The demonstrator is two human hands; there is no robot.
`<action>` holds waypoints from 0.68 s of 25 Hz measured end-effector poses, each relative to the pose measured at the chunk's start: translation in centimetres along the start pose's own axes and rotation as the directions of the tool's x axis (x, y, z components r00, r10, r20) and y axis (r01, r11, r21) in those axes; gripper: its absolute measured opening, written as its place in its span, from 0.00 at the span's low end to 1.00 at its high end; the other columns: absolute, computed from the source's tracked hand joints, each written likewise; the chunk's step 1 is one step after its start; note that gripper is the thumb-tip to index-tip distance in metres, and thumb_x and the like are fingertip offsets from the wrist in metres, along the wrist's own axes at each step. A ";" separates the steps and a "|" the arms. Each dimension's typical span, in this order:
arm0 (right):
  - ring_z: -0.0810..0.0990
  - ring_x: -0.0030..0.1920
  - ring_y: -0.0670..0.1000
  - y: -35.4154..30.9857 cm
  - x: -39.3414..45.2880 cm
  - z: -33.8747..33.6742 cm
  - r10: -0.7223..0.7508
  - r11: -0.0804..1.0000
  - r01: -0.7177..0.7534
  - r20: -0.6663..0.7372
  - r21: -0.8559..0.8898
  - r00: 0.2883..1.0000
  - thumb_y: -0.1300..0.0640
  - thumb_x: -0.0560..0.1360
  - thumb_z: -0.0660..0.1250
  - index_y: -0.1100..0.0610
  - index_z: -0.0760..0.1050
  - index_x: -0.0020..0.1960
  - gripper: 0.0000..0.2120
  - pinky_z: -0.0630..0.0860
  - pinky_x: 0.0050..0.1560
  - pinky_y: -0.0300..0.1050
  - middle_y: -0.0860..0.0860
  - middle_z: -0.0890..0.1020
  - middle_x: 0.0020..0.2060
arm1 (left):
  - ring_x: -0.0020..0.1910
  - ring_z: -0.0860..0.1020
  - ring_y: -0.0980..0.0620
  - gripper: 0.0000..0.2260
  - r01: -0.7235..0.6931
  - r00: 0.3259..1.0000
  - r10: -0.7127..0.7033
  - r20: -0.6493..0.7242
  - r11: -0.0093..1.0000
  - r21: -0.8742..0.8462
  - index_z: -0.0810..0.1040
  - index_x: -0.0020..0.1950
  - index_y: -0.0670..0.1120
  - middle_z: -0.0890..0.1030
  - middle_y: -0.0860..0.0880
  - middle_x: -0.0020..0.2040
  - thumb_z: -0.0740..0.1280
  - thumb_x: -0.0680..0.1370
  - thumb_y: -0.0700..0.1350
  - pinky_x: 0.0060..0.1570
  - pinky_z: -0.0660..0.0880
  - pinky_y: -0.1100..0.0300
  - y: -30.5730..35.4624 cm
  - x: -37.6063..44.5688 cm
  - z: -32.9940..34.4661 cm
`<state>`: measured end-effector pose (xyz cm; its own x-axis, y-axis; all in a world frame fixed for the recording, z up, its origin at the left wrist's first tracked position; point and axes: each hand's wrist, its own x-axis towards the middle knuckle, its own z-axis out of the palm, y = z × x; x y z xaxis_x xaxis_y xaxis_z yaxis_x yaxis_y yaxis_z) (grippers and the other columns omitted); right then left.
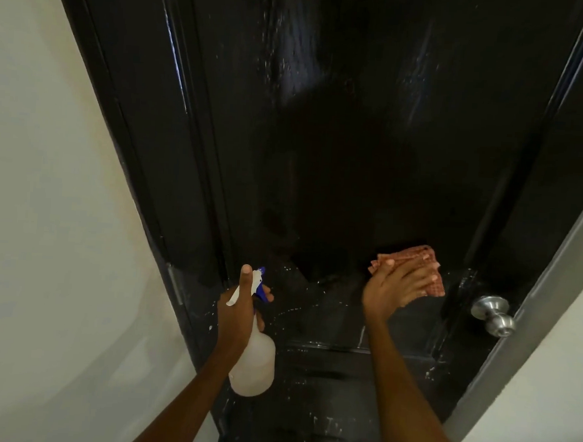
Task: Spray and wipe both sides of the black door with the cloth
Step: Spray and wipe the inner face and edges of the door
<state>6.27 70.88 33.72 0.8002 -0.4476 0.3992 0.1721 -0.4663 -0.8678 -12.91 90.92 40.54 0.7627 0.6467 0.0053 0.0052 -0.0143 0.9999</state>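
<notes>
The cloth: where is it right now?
In the head view, the cloth sits right of centre, pressed flat against the black door under the right hand, left of the silver doorknob.

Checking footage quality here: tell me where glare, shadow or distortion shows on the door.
Head view: glare streaks on the glossy black door near its top; a dark shadow covers its middle; wide-angle distortion splays the door edges; the right hand, pressing the cloth, looks slightly blurred.

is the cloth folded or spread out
Folded: the cloth shows stacked layered edges under the right hand, pressed flat against the door.
</notes>
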 end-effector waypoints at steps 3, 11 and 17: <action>0.35 0.80 0.66 -4.5 -3.7 3.5 -0.152 0.982 0.168 0.160 -0.089 0.975 0.36 0.85 0.42 0.51 0.36 0.83 0.33 0.31 0.75 0.71 0.59 0.36 0.81 | 0.38 0.78 0.51 0.21 0.014 1.000 -0.014 -0.012 1.000 -0.026 0.79 0.42 0.45 0.82 0.47 0.40 0.53 0.83 0.56 0.30 0.75 0.70 1.4 -0.4 -1.3; 0.30 0.80 0.55 -1.1 -7.6 7.9 -0.565 0.015 0.999 0.824 -0.037 0.039 0.55 0.77 0.70 0.43 0.41 0.83 0.47 0.25 0.75 0.63 0.48 0.38 0.83 | 0.32 0.78 0.55 0.20 0.148 0.987 -0.146 -0.070 0.989 0.025 0.76 0.52 0.43 0.81 0.40 0.48 0.53 0.83 0.57 0.24 0.71 0.74 1.4 1.2 -2.6; 0.38 0.82 0.61 4.0 -5.4 2.5 -0.522 0.672 0.669 0.437 -0.318 0.732 0.42 0.85 0.52 0.47 0.41 0.84 0.33 0.43 0.78 0.70 0.54 0.40 0.83 | 0.36 0.77 0.51 0.23 0.096 0.995 -0.096 0.007 0.995 0.039 0.78 0.42 0.43 0.81 0.47 0.40 0.51 0.84 0.55 0.27 0.74 0.73 -0.9 0.8 -2.2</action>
<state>4.05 73.37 27.39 0.7474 0.2490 0.6159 0.4682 -0.8551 -0.2225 -13.67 93.13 39.70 0.7631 0.6399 -0.0910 0.1031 0.0184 0.9945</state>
